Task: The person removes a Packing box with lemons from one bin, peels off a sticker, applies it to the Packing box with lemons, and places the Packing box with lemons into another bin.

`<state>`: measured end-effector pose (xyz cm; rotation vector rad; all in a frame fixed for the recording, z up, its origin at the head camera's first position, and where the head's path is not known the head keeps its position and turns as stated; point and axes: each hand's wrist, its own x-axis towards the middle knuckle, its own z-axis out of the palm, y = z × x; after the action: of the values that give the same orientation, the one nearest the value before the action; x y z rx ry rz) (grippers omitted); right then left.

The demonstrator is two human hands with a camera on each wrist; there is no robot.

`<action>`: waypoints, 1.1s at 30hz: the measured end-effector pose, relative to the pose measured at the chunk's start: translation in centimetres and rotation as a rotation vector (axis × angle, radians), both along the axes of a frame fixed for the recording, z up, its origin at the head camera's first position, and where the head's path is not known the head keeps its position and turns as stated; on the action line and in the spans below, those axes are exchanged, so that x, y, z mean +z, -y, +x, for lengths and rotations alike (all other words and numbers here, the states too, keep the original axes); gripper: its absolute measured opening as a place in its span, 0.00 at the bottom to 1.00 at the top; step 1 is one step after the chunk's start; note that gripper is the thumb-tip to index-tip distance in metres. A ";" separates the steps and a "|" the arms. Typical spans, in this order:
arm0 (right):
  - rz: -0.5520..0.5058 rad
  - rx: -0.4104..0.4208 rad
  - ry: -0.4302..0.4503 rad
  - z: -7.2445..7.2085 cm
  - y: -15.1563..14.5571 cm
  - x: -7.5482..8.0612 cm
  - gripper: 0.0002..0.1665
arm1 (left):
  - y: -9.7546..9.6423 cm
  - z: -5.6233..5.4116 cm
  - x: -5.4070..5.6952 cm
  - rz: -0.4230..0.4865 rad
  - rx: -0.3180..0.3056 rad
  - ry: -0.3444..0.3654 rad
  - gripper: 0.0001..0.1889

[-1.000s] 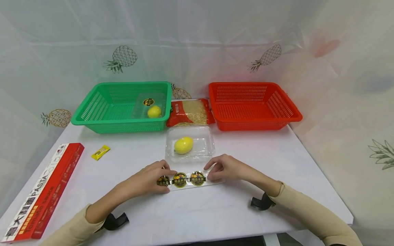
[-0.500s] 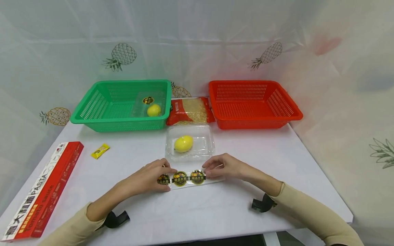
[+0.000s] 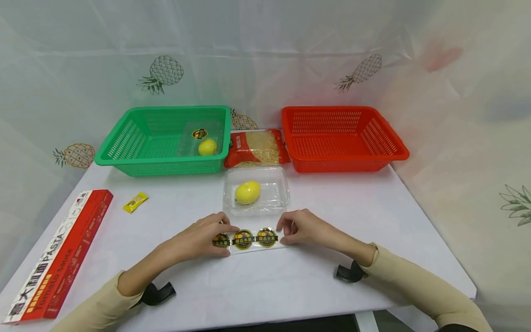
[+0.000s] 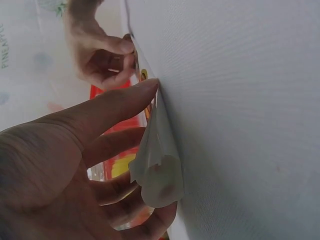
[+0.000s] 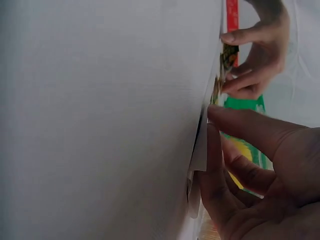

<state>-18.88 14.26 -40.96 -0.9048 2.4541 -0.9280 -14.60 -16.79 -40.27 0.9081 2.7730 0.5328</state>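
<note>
A strip of round black-and-gold stickers (image 3: 243, 240) on pale backing lies along the near middle of the table. My left hand (image 3: 203, 237) holds its left part, thumb at the near edge and fingers at the far edge. The left wrist view shows the backing's curled end (image 4: 162, 182) beside those fingers. At the strip's right end my right hand (image 3: 304, 227) pinches the backing (image 5: 200, 150) between thumb and bent fingers, other fingers curled. Just beyond the strip, a clear plastic box (image 3: 274, 191) has a lemon (image 3: 248, 192) in it.
A green basket (image 3: 166, 160) at back left contains another clear box with a sticker (image 3: 200, 133) and a lemon (image 3: 207, 147). A red basket (image 3: 348, 165) stands back right, a red-and-clear food bag (image 3: 261, 147) between them. At left lie a pasta box (image 3: 62, 253) and yellow packet (image 3: 135, 202).
My right hand's fingers have shifted slightly and curled more at the strip's right end, and less backing shows past them. The left hand keeps its place on the strip.
</note>
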 end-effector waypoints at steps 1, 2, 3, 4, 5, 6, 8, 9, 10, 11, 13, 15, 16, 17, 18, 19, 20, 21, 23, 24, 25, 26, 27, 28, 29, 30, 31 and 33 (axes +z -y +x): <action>0.015 -0.002 -0.010 0.0 0.1 0.0 0.12 | 0.0 0.0 0.0 -0.001 0.002 0.000 0.26; 0.024 0.000 -0.010 0.0 0.1 0.0 0.12 | 0.0 0.0 0.0 0.001 0.002 -0.001 0.26; 0.032 0.003 -0.013 0.0 0.2 0.0 0.12 | 0.0 0.0 0.1 0.002 0.002 -0.002 0.26; 0.036 0.006 -0.014 0.0 0.3 0.0 0.12 | 0.0 0.0 0.1 0.001 0.005 -0.001 0.26; 0.042 0.011 -0.020 -0.1 0.4 0.0 0.11 | 0.1 0.0 0.1 0.000 0.006 -0.001 0.26; 0.049 0.013 -0.025 -0.1 0.4 0.0 0.11 | 0.1 0.0 0.1 -0.001 0.009 0.002 0.26; 0.063 0.018 -0.034 -0.3 0.6 0.0 0.10 | 0.1 0.0 0.1 0.000 0.008 0.005 0.26; 0.070 0.019 -0.040 -0.3 0.6 0.0 0.10 | 0.1 0.1 0.2 0.003 0.006 0.007 0.26; 0.077 0.018 -0.043 -0.4 0.6 0.0 0.09 | 0.1 0.1 0.2 0.006 0.003 0.009 0.26; 0.084 0.016 -0.047 -0.4 0.7 0.0 0.09 | 0.1 0.0 0.2 0.009 0.000 0.012 0.26; 0.090 0.009 -0.050 -0.4 0.7 0.0 0.08 | 0.1 0.0 0.2 0.014 -0.008 0.012 0.26; 0.085 0.000 -0.049 -0.3 0.7 0.0 0.07 | 0.1 0.0 0.3 0.016 -0.011 0.012 0.26; 0.077 -0.004 -0.042 -0.3 0.8 0.0 0.07 | 0.1 0.0 0.2 0.015 -0.012 0.011 0.26; 0.067 -0.008 -0.039 -0.2 0.8 0.0 0.06 | 0.1 0.0 0.2 0.014 -0.012 0.009 0.26; 0.055 -0.009 -0.037 -0.2 0.8 0.0 0.06 | 0.1 0.0 0.2 0.013 -0.011 0.008 0.26; 0.042 -0.010 -0.037 -0.1 0.8 0.0 0.05 | 0.1 0.0 0.2 0.012 -0.012 0.007 0.26; 0.027 -0.010 -0.038 -0.1 0.9 0.0 0.05 | 0.1 0.0 0.2 0.011 -0.012 0.007 0.26; 0.012 -0.008 -0.039 0.0 0.9 0.1 0.04 | 0.1 0.0 0.2 0.010 -0.011 0.007 0.26; -0.013 -0.006 -0.041 0.0 1.0 0.1 0.03 | 0.1 0.0 0.2 0.009 -0.010 0.010 0.26; -0.023 -0.004 -0.037 0.0 1.1 0.1 0.02 | 0.1 0.0 0.2 0.009 -0.010 0.013 0.26; -0.034 -0.004 -0.027 0.1 1.2 0.1 0.02 | 0.1 0.0 0.2 0.011 -0.012 0.012 0.26; -0.042 -0.004 -0.015 0.1 1.2 0.1 0.02 | 0.1 0.0 0.3 0.012 -0.011 0.013 0.26; -0.048 -0.004 -0.009 0.1 1.3 0.1 0.02 | 0.0 0.0 0.2 0.011 -0.009 0.014 0.26; -0.050 -0.005 -0.006 0.0 1.3 0.1 0.02 | 0.0 0.0 0.2 0.009 -0.007 0.016 0.26; -0.052 -0.006 -0.004 0.0 1.4 0.1 0.02 | 0.0 0.0 0.2 0.008 -0.006 0.018 0.26; -0.054 -0.006 -0.005 0.0 1.4 0.1 0.02 | 0.0 0.0 0.2 0.005 -0.003 0.019 0.26; -0.053 -0.008 -0.010 0.1 1.5 0.1 0.02 | -0.1 0.0 0.2 0.003 0.000 0.018 0.26; -0.046 -0.011 -0.032 0.1 1.5 0.1 0.01 | -0.1 0.0 0.2 -0.002 0.006 0.024 0.26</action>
<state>-18.82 12.73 -40.84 -0.9297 2.4760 -0.9854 -14.58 -16.66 -40.07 0.8877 2.7552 0.5374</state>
